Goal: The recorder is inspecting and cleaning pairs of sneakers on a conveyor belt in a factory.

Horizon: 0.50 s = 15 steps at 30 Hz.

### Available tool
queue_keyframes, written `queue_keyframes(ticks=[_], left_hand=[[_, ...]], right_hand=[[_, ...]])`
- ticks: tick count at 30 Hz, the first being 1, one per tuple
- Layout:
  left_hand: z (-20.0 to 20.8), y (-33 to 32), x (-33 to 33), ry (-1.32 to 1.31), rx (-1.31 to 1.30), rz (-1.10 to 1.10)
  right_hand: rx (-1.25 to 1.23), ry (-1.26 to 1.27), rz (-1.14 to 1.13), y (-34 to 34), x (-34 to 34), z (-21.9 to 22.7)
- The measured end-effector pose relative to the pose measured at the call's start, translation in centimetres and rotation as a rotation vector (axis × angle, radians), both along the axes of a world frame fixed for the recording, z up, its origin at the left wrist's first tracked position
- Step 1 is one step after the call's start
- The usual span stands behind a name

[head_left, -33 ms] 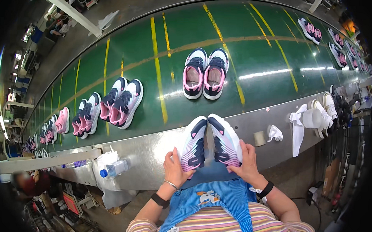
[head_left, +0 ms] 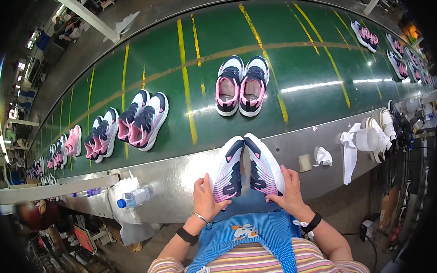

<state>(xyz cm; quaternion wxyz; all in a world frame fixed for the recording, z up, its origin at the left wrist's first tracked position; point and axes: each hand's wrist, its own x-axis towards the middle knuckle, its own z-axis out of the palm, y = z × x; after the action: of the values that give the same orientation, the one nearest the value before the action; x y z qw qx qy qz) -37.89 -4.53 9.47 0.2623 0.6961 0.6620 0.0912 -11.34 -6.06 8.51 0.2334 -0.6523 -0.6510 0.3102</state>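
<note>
My left hand grips the heel end of a white, navy and pink sneaker, thumb and fingers on either side. A matching sneaker is held by its heel in my right hand. The two are tilted on their sides with toes pointing away from me, touching or almost touching at the tips, and a gap opens between them toward the heels. Both are over the near metal ledge. Beyond them, a pair of the same sneakers stands side by side on the green conveyor belt, heels toward me.
More pairs of sneakers line the belt on the left, others at the far right. On the ledge lie a plastic bottle with a blue cap, a tape roll, crumpled white paper and white shoes.
</note>
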Motion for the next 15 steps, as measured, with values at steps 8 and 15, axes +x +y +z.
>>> queue_keyframes(ticks=[8, 15], left_hand=[[-3.0, 2.0, -3.4, -0.648, -0.323, 0.179], [-2.8, 4.2, -3.7, -0.829, -0.574, 0.046]], right_hand=[[-0.217, 0.497, -0.151, 1.7, 1.9, -4.7], [-0.53, 0.887, -0.005, 3.7, 1.8, -3.5]])
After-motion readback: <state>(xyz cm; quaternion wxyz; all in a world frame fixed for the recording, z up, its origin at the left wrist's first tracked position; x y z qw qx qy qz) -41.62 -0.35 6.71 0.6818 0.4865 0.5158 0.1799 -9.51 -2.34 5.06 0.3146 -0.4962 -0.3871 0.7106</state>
